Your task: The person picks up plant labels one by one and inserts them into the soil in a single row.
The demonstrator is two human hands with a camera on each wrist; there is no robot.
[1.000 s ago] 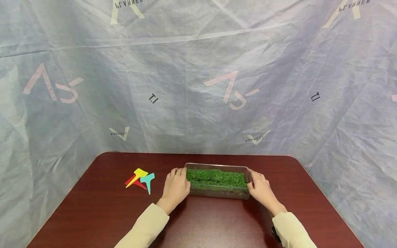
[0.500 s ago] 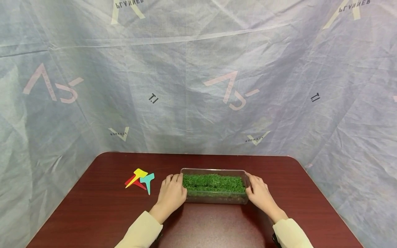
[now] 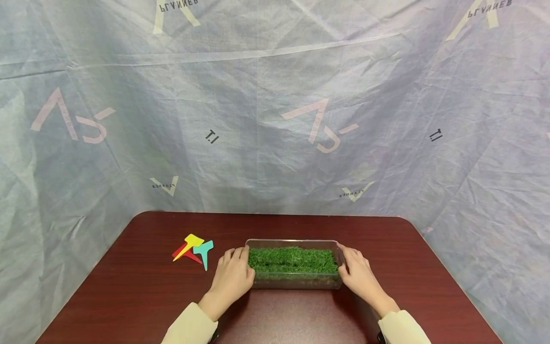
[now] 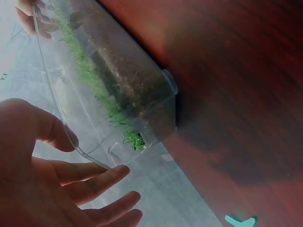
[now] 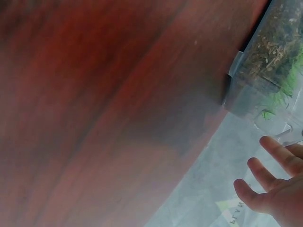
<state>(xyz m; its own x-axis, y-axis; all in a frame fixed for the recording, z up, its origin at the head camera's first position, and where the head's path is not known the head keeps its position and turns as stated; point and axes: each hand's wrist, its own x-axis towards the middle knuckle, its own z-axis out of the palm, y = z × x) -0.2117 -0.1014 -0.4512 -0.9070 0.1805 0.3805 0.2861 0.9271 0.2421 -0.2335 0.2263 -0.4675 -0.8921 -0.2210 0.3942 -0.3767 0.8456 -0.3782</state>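
Observation:
A clear plastic box (image 3: 296,283) stands on the table, with green grass (image 3: 294,258) along its top and brown soil-like matter under it, seen through the wall in the left wrist view. My left hand (image 3: 229,279) grips its left end; in the left wrist view the thumb (image 4: 54,130) is at the rim and the fingers lie past the corner. At the opposite end my right hand (image 3: 361,276) holds the box, thumb on the near side. Only part of that hand (image 5: 279,189) shows in the right wrist view.
Left of the box lie a yellow T-shaped plant label (image 3: 189,244), a red label (image 3: 195,257) partly under it, and a turquoise label (image 3: 204,251). The dark red table (image 3: 142,286) ends at a grey cloth backdrop (image 3: 258,143).
Both hands have drawn the box towards me and slightly left, and it now sits straighter. The labels have stayed where they were.

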